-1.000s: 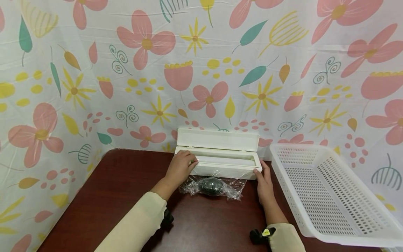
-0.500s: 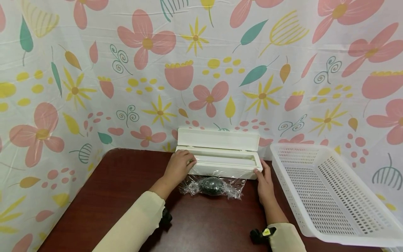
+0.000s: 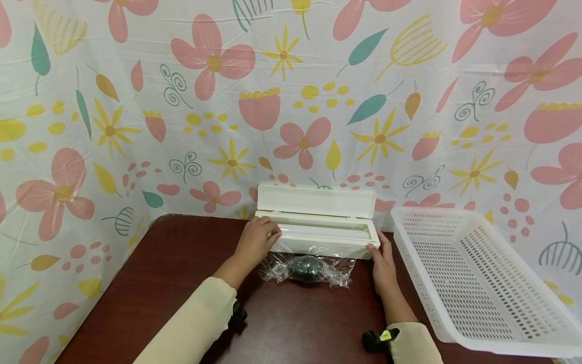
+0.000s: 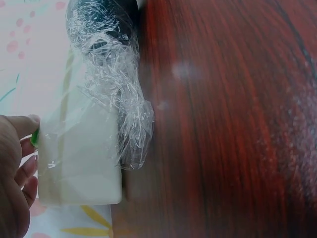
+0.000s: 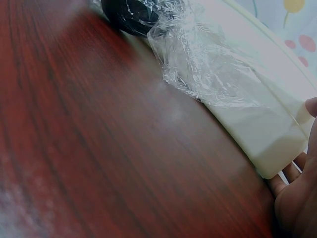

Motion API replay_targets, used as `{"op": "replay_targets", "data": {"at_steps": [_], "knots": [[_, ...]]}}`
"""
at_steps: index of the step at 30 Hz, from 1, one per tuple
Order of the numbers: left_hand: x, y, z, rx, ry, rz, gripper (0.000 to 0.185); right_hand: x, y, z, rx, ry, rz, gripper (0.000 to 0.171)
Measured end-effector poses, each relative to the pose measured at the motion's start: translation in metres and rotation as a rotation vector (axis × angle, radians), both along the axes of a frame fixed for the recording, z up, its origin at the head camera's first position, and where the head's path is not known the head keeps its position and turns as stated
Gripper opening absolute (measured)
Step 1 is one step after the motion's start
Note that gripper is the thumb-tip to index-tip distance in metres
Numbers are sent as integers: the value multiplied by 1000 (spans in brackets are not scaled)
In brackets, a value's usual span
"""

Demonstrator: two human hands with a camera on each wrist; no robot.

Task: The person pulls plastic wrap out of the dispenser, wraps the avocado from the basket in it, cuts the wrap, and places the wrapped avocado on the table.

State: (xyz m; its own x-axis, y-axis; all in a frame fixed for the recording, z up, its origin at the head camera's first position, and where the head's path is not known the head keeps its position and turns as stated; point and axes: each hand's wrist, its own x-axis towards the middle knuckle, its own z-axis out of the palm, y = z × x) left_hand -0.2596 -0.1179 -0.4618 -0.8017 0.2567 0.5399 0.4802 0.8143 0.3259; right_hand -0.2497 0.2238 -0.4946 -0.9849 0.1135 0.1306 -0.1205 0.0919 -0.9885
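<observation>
A long white dispenser (image 3: 318,235) is set at the far edge of the dark red table (image 3: 182,283), its lid raised against the flowered cloth (image 3: 136,101) behind it, and its long axis is laid left to right across the person's front. It is held at both ends. The left hand (image 3: 256,241) is curled over the dispenser's left end, with the thumb on top and the fingers (image 4: 27,168) wrapped round the end face, as is shown in the left wrist view; a small green part is glimpsed under that thumb, but what it is cannot be made out. The right hand (image 3: 382,263) is laid against the right end with the fingers fairly straight and only the thumb tip touching the upper corner; in the right wrist view the fingers are seen beneath and beside that corner, so a press or a loose steadying hold is suggested, not a tight grip. A sheet of film (image 3: 338,268) is drawn out from the dispenser's front edge toward the person and is bunched round a dark round object (image 3: 305,267), which lies on the table just in front of the dispenser, between the two hands and somewhat nearer the left one. The film appears uncut, being joined to the box along its front. A white perforated basket (image 3: 477,283) is placed to the right, near the right hand but not touched.
</observation>
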Motion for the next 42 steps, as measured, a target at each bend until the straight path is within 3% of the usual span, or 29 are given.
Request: {"op": "replay_targets", "data": {"at_steps": [9, 27, 42], "knots": [[0, -1, -2, 12, 26, 14, 7, 0, 0, 0, -2, 2, -1, 59], [3, -5, -1, 48, -42, 50, 7, 0, 1, -1, 15, -10, 7, 58], [0, -11, -6, 71, -11, 67, 6, 0, 1, -1, 9, -13, 2, 58]]}}
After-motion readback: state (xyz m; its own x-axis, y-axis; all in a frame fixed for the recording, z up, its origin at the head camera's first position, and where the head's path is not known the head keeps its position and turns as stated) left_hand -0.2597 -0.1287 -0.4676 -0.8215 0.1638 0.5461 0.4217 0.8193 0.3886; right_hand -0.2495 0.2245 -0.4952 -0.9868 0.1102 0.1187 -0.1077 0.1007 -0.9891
